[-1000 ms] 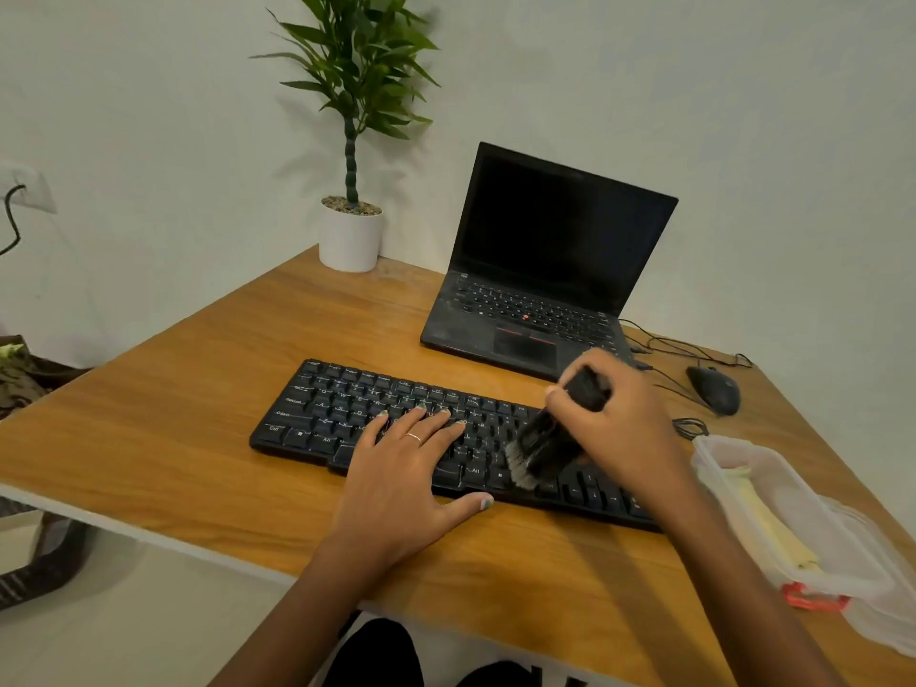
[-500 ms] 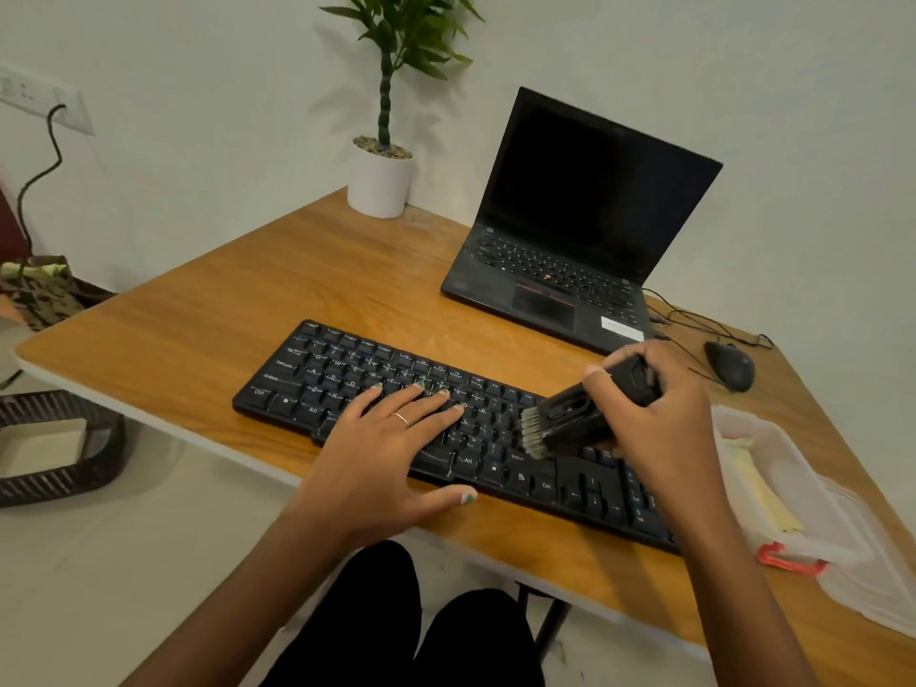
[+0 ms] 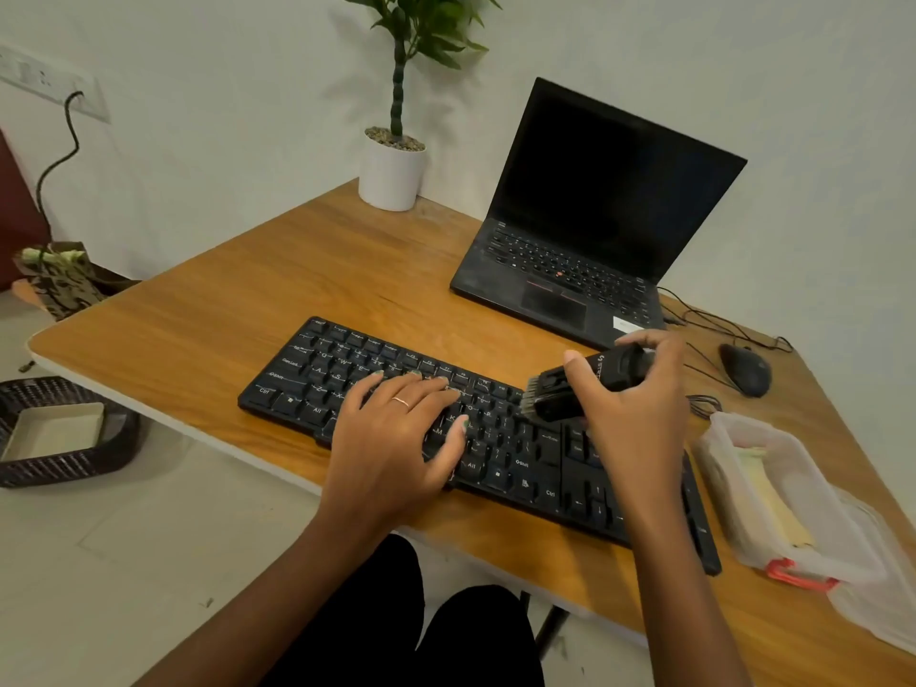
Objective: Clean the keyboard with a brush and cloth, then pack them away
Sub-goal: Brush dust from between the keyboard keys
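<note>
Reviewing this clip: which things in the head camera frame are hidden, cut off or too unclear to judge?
- Black keyboard: middle keys hidden under the flat left hand.
- Black cleaning brush: its handle is covered by the gripping right hand; bristle contact with the keys is unclear.
- Clear plastic container: its pale yellow contents are blurred by the translucent wall.
- Leafy plant in a white pot: top cut by the frame edge.

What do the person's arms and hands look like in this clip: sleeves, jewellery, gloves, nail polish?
Both forearms are bare, with no sleeves or gloves in view. The left hand wears a thin band ring on one finger, and its nails carry a pale greenish polish. The right hand shows no ring or watch from this angle; its nails are mostly turned away.
</note>
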### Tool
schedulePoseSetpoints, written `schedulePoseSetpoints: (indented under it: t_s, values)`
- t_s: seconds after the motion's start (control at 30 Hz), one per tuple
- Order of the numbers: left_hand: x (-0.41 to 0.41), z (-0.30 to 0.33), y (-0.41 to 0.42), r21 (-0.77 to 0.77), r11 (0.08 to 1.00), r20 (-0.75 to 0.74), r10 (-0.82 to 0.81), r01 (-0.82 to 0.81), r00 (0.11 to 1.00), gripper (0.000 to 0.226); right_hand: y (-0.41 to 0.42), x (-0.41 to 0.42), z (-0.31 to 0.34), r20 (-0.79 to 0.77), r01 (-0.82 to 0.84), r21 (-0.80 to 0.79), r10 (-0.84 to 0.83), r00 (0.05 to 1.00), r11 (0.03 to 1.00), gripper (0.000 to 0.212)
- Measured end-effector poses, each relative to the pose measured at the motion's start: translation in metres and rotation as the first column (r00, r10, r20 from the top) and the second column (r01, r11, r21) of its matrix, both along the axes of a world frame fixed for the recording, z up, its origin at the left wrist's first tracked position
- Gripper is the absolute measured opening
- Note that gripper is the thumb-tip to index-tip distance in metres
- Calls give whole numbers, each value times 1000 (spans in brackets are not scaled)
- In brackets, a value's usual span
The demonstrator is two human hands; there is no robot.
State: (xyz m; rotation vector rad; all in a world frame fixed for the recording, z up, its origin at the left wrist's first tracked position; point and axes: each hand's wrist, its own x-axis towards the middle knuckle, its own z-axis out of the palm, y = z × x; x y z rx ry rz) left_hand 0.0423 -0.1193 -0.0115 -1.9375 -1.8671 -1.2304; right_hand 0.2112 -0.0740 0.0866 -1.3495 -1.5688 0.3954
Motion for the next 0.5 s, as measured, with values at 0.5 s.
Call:
schedulePoseSetpoints:
  t_s: [0.5]
  values:
    - [-3, -2, 4, -108, 994, 24, 25, -22, 999, 28, 54, -26, 9, 401, -127, -301, 246, 882, 945, 23]
